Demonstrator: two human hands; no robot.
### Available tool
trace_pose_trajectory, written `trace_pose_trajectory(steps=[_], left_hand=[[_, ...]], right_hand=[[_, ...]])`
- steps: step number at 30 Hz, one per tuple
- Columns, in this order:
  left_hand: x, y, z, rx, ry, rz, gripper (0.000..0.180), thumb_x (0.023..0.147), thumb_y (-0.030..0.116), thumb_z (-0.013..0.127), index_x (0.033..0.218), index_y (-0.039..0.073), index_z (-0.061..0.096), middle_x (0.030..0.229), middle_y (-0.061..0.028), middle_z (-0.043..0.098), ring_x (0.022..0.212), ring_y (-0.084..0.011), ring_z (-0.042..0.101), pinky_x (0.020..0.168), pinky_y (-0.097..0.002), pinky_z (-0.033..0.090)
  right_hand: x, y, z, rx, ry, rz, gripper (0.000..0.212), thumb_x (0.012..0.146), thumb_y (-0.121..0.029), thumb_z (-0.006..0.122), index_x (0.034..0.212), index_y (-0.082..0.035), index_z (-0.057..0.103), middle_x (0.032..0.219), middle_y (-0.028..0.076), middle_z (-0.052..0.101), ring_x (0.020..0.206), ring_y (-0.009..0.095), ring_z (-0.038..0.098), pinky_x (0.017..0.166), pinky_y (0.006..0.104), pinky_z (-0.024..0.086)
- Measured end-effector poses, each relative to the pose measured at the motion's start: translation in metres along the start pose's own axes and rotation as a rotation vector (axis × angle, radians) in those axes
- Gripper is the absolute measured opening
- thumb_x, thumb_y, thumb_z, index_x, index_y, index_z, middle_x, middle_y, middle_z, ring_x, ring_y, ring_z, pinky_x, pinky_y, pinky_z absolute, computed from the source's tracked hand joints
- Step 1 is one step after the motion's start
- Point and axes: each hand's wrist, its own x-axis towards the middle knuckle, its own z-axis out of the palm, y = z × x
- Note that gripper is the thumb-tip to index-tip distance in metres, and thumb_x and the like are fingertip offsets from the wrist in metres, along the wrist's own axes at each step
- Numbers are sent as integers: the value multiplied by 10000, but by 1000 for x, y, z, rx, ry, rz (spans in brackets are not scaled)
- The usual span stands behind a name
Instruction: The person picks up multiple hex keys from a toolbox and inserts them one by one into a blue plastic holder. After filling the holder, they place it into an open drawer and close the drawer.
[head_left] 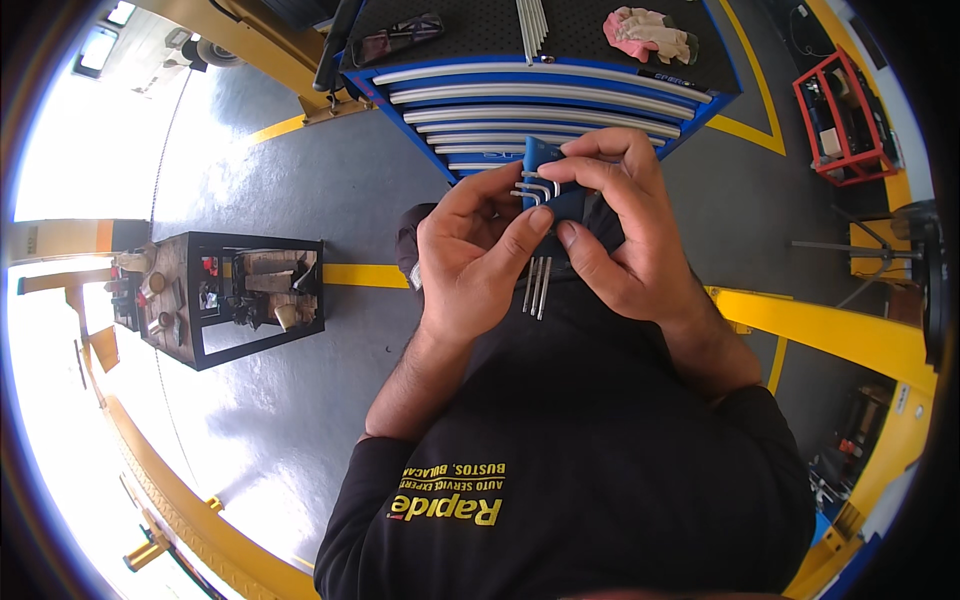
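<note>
In front of my chest, both hands are on a hex key set. Its blue holder [540, 152] stands up between my fingertips, and several silver L-shaped hex keys [537, 288] run through it. Their short bent ends point left near the top, while the long shafts hang below my thumbs. My left hand [465, 245] is closed on the set from the left, thumb pressed at the holder's lower part. From the right, my right hand [630, 225] pinches the holder with its fingers near the top and its thumb lower down. My fingers hide part of the holder.
A blue tool cabinet [410, 140] with silver drawer handles stands ahead. On its black top lie several long silver tools [532, 30], pink-and-white gloves [648, 36] and a dark case [398, 40]. A cluttered cart [190, 300] stands left, a red rack [845, 118] far right.
</note>
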Motion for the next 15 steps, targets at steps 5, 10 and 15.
trace_pose_trajectory(steps=[5, 10, 15], left_hand=[[1, 0, 0, -11, 5, 14, 422, 976, -37, 721, 1366, -97, 572, 1161, -140, 703, 1073, -152, 666, 943, -295, 560], [2, -1, -1, -2, 17, 3, 423, 977, -33, 723, 1368, -96, 572, 1163, -137, 705, 1077, -155, 668, 947, -293, 556], [7, -1, -2, -29, 23, -1, 427, 976, -30, 726, 1368, -97, 570, 1173, -136, 703, 1071, -152, 669, 948, -290, 553]], right_hand=[[0, 0, 1, 3, -2, 26, 416, 869, -63, 675, 1283, -24, 669, 1312, 166, 499, 1214, 279, 527, 1038, 378, 448], [1, 2, 2, -32, 17, -32, 437, 852, -38, 679, 1287, -18, 651, 1270, 157, 515, 1168, 271, 549, 964, 360, 487], [3, 6, 1, 127, 22, 49, 534, 903, -85, 678, 1423, -26, 575, 1373, 139, 522, 1254, 235, 522, 1048, 370, 428]])
